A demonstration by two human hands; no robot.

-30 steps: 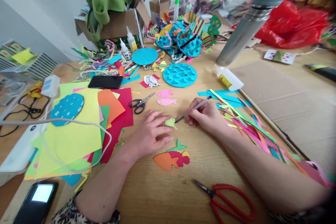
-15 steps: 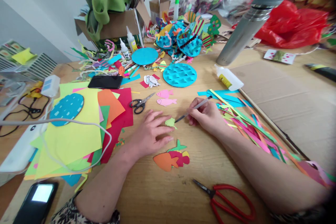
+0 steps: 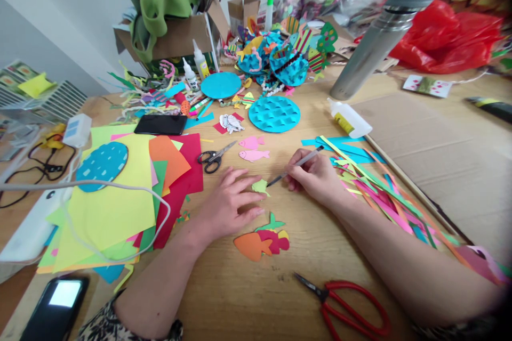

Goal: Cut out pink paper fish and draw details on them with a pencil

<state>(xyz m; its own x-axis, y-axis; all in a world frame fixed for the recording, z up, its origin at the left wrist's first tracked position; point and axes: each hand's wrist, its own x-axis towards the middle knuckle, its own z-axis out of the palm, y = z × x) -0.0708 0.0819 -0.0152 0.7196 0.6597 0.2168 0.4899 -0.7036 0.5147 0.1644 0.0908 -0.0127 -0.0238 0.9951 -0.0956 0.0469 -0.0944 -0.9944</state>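
Note:
My right hand (image 3: pixel 310 173) grips a pen (image 3: pixel 298 164), its tip touching or just beside the tail end of a light green paper fish (image 3: pixel 260 186). My left hand (image 3: pixel 236 200) lies with its fingers spread, fingertips resting at the left edge of that small cutout. Behind it lie two pink paper fish (image 3: pixel 254 155), one above the other. In front, an orange paper fish (image 3: pixel 250 245) overlaps a red one (image 3: pixel 276 242), with green and yellow pieces partly covered beneath.
Black scissors (image 3: pixel 212 160) lie behind my left hand; red-handled scissors (image 3: pixel 340 298) lie at the front. Coloured paper sheets (image 3: pixel 116 213) are stacked left, paper strips (image 3: pixel 384 197) lie right. A glue bottle (image 3: pixel 350 119), a steel flask (image 3: pixel 372 42) and a blue textured disc (image 3: pixel 274 114) stand or lie farther back.

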